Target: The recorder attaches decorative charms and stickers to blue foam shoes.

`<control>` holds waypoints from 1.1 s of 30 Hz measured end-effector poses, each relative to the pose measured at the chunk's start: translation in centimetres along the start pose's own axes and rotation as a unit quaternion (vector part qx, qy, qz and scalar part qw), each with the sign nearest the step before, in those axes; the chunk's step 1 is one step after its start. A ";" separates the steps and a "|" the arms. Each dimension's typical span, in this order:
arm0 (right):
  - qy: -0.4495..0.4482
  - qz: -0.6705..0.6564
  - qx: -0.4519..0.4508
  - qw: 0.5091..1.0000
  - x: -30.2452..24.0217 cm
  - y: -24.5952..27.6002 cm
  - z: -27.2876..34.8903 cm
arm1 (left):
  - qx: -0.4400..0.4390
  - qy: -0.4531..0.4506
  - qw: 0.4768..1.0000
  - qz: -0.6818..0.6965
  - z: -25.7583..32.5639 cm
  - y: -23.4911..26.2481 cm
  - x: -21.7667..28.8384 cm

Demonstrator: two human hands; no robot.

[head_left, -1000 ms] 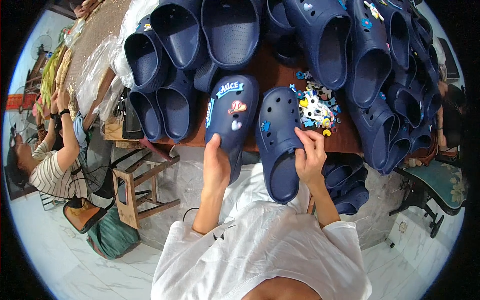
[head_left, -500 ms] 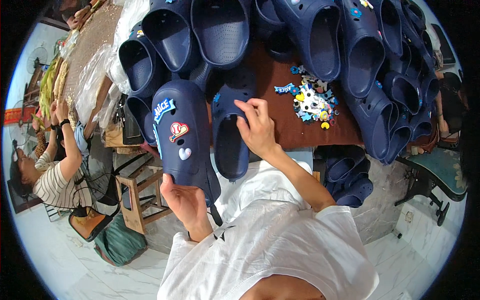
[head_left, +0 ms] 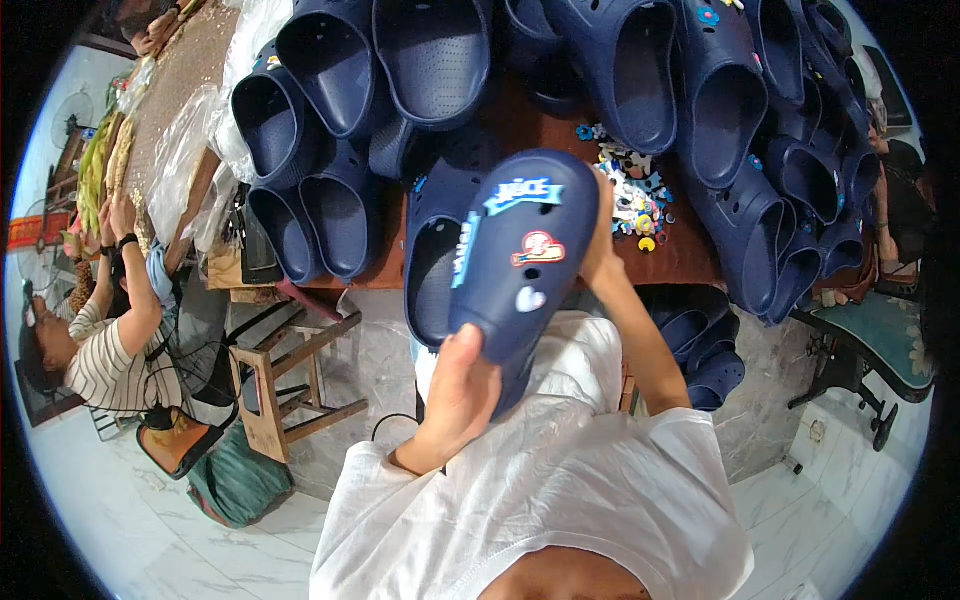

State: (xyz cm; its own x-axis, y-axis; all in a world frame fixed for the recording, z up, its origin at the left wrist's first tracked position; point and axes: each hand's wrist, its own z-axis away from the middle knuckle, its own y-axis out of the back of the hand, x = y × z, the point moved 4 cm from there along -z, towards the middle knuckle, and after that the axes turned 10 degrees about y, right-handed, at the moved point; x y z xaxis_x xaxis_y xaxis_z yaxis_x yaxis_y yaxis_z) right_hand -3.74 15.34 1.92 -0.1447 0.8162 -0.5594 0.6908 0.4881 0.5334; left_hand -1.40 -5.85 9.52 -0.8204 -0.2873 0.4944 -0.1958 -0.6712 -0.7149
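Observation:
My left hand [head_left: 458, 405] is closed on the heel end of a navy clog [head_left: 505, 265], thumb on top. The clog is tilted with its toe up and to the right. On its upper sit a blue lettered charm [head_left: 523, 197], a red-and-white baseball charm [head_left: 538, 249], a pale heart charm [head_left: 531, 299] and another blue charm [head_left: 465, 250] along the side. My right hand [head_left: 600, 235] is at the clog's right side, its fingers hidden behind the shoe. Partly covered by the held clog, a second navy clog [head_left: 430, 290] lies on the brown-covered table [head_left: 690, 262].
Loose charms [head_left: 635, 200] lie in a pile right of the held clog. Several navy clogs [head_left: 435, 60] line the table's far side and right [head_left: 725, 120]. More clogs [head_left: 700, 345] sit below the edge. A wooden stool [head_left: 265, 400] and a person in stripes [head_left: 115, 350] are at left.
My left hand has carried the charmed clog rightward and tilted it, now overlapping the second clog. My right hand has left the second clog and moved right, partly behind the held one.

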 end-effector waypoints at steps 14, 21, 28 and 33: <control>-0.002 0.220 -0.138 0.966 6.1 1.4 1.8 | 0.006 -0.008 0.998 -0.055 -6.5 -0.4 -6.6; 0.022 0.187 -0.122 0.975 3.8 3.7 0.3 | 0.026 0.000 1.000 -0.013 -6.4 0.6 -7.6; 0.009 0.156 -0.041 0.987 1.7 5.4 0.5 | 0.070 -0.003 0.996 -0.058 -7.3 1.4 -7.8; -0.176 -0.073 -0.040 0.981 -1.2 5.4 2.6 | 0.111 -0.025 0.990 -0.082 -8.0 2.0 -8.8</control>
State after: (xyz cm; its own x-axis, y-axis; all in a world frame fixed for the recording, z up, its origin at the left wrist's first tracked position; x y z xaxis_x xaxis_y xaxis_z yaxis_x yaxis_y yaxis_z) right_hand 2.00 16.25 3.85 0.0266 0.5852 -0.8105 0.6206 0.6260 0.4723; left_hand 1.10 0.82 -0.21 -0.7581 -0.1922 0.6231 -0.1963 -0.8440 -0.4991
